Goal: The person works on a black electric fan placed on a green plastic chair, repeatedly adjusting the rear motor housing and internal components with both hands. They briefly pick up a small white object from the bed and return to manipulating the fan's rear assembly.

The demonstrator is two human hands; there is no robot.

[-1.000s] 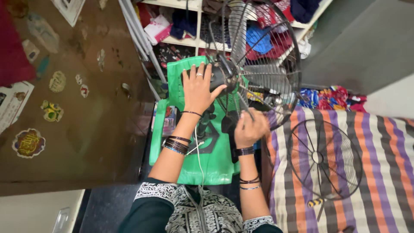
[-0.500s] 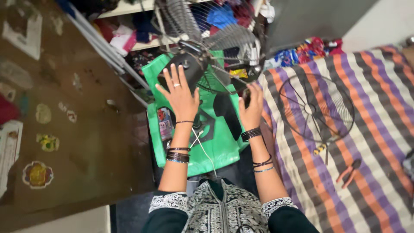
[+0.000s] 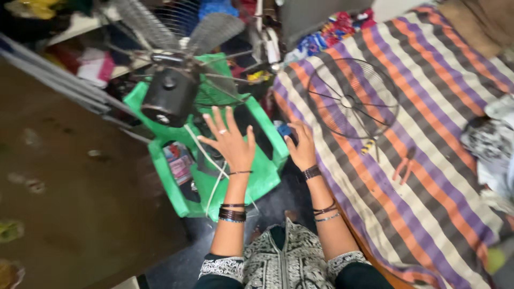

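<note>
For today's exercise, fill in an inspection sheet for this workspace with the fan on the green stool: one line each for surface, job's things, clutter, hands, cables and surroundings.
Surface: green plastic stool on a dark floor.
Job's things: fan motor housing, black, on the stool, with grey blades exposed and no front guard; detached wire fan guard lying on the striped bedspread.
Clutter: pliers with reddish handles on the bedspread; a small tool near the guard, too small to identify.
Hands: left hand open, fingers spread, above the stool, holding nothing; right hand at the stool's edge by a small blue object.
Cables: white cord running down from the fan over the stool.
Surroundings: brown cupboard door; shelves of clothes behind.
</note>
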